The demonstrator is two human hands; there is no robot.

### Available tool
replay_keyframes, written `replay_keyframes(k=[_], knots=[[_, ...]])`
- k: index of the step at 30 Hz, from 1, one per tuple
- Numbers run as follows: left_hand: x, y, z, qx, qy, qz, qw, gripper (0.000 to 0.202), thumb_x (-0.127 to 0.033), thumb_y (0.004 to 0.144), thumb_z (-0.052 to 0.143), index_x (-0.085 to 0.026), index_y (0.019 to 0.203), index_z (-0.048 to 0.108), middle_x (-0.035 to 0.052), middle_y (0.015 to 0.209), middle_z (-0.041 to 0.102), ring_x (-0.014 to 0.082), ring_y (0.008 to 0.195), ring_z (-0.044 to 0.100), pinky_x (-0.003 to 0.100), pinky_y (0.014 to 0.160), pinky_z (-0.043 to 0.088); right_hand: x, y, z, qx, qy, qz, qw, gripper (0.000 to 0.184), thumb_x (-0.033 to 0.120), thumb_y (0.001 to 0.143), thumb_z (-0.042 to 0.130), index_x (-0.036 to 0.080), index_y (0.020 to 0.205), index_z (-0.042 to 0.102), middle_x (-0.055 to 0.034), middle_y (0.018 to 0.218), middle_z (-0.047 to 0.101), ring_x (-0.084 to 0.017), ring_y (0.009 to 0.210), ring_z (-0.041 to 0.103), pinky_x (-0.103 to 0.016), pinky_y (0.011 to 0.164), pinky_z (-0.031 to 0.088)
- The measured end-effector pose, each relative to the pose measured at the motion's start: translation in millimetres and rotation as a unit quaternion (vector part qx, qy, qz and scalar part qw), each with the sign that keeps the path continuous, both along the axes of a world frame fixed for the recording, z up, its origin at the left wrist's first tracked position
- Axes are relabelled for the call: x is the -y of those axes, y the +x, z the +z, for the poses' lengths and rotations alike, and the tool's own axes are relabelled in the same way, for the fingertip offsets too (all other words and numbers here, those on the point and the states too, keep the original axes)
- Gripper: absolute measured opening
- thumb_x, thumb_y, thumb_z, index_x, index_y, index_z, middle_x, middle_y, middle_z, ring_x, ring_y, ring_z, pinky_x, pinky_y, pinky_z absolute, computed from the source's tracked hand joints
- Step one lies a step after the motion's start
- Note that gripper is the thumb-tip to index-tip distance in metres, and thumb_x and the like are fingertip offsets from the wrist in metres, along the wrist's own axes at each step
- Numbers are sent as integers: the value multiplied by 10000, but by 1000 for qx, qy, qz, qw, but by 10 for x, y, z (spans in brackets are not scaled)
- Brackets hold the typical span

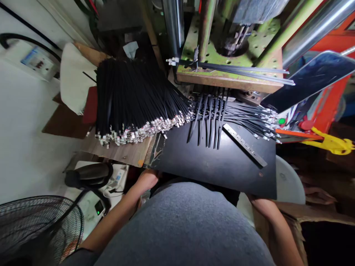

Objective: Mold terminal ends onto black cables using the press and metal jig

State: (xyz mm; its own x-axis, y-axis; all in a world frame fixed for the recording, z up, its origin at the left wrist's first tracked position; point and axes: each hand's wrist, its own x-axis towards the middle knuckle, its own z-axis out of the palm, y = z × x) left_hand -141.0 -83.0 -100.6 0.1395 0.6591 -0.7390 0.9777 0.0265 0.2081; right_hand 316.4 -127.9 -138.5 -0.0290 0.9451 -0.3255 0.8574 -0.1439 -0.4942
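Note:
My left hand (151,177) is at the front edge of the worktop, its fingers hidden beneath it. On the other side, my right hand (255,201) reaches under the black board (191,162), so only the wrist end shows. Nothing can be seen in either hand. A large pile of flat black cables (133,96) with white and metal connector ends lies beyond my left hand. Several separate cables (212,125) lie across the board, over another bundle of cables (244,114) pointing right. A slotted metal strip (244,145) rests diagonally on the board.
A press with a green base plate (188,70) and steel columns stands behind the board, with a few cables (235,69) lying across its front. To the right are a green button (281,121) and yellow-handled pliers (332,142). A fan (41,221) stands at lower left.

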Motion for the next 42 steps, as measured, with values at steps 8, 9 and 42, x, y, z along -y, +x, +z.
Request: replay_keyframes(k=[8,9,42], knots=[[-496,-78,1480,221,-18,-155,963,359,-378,996,464,-328,1326,594,7,1320,647,181,1226,599,322,1068,454,122,-359,854,-107,0,100,989,278,364,933,507,255,1051,734,-56,974,751,-221,871,715,-326,802,574],[-707,-38,1650,229,43,-175,957,357,-380,999,454,-326,1322,596,-1,1318,647,170,1220,600,320,1082,444,10,-380,969,-106,84,75,988,268,341,941,519,252,1105,712,-58,1044,739,-215,926,703,-328,851,559],[-1603,221,1385,65,359,-404,839,379,-89,899,474,-197,1215,654,48,1309,637,242,1364,466,499,1212,239,-1312,-1178,1233,-120,200,299,926,234,188,944,528,171,1135,661,-115,1046,669,-226,965,599,-386,864,516]])
